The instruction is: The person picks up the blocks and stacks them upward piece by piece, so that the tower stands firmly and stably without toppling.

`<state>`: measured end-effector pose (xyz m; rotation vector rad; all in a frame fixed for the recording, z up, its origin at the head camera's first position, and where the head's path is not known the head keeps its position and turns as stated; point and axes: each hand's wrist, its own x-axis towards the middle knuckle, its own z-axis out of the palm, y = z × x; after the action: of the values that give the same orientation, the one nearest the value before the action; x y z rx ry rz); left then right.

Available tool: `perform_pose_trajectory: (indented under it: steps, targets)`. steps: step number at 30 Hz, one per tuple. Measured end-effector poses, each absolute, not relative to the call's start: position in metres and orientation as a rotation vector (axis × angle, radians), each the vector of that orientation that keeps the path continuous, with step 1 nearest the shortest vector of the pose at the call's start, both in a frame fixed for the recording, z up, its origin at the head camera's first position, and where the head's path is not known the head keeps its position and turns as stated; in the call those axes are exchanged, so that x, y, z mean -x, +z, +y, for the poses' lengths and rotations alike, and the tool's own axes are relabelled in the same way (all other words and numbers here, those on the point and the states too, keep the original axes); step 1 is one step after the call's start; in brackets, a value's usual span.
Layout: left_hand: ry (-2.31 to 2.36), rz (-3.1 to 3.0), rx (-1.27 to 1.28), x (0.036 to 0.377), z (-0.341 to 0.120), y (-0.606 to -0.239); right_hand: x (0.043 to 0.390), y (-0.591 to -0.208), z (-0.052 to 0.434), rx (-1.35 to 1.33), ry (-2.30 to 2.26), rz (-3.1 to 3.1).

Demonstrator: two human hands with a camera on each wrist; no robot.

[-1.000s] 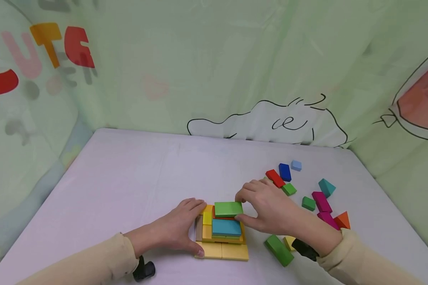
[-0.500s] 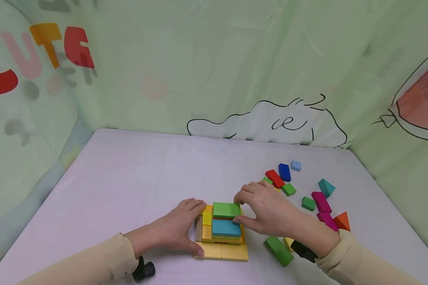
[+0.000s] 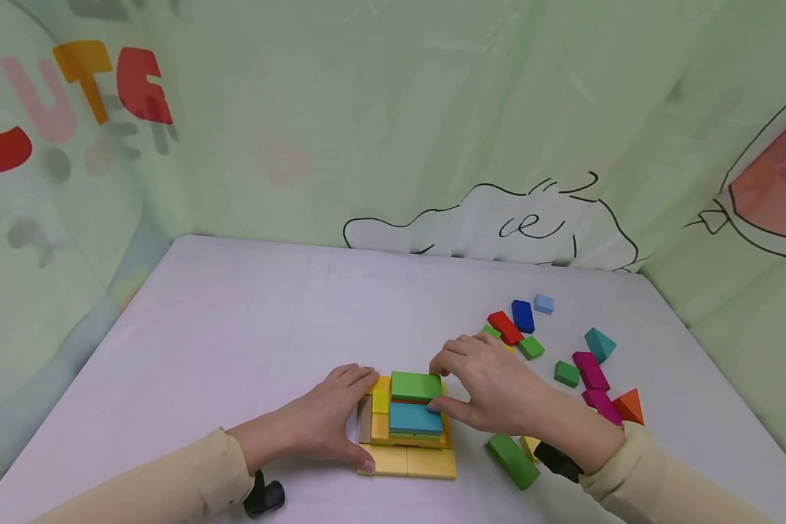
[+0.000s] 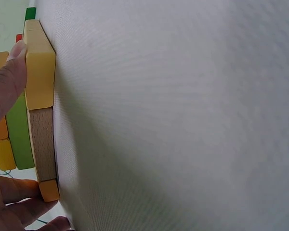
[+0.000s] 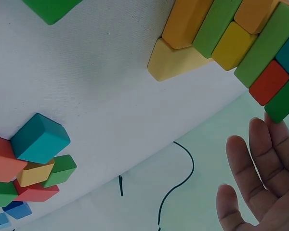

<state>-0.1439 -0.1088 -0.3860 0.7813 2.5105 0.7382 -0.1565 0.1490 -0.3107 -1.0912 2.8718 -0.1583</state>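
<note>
My right hand [image 3: 491, 382] pinches the right end of a green rectangular block [image 3: 414, 386] between thumb and fingers. That block lies on a red block [image 5: 269, 83] at the top of a stepped block stack, just behind a blue block [image 3: 415, 418]. In the right wrist view, the fingertips [image 5: 274, 126] meet the end of the green block. My left hand [image 3: 330, 418] is spread along the stack's left side. Its thumb rests on a tan block [image 3: 386, 460] at the front. Its fingers touch an orange block [image 4: 48, 190] at the far left corner, beside a brown wooden block [image 4: 42, 144].
Loose blocks lie right of the stack: a long green block [image 3: 512, 461], magenta [image 3: 591, 371], a teal triangle [image 3: 600, 345], an orange triangle [image 3: 629, 406], red [image 3: 505, 328] and dark blue [image 3: 522, 316]. A black device [image 3: 264, 497] sits below my left wrist.
Over the first half second, my right hand shifted the green block slightly left and closer in line with the blue block. It has stayed still since. My left hand has not moved.
</note>
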Motion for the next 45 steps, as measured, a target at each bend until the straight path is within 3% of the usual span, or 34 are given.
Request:
perform_pose_trajectory:
  steps: [7,13,21,45]
  targets:
    - [0.740,2.516,-0.782,0.143,-0.108,-0.385,0.160,-0.308,0.159,1.017,-0.266,2.882]
    - [0.729,2.520,-0.772,0.143,-0.108,-0.385,0.198,-0.312,0.198,0.782,-0.412,2.973]
    - [0.741,2.496,-0.759,0.142,-0.108,-0.384,0.236,-0.343,0.245,0.436,-0.011,2.979]
    - [0.727,2.510,-0.767,0.142,-0.107,-0.382,0.244,-0.349,0.245,0.231,0.084,2.897]
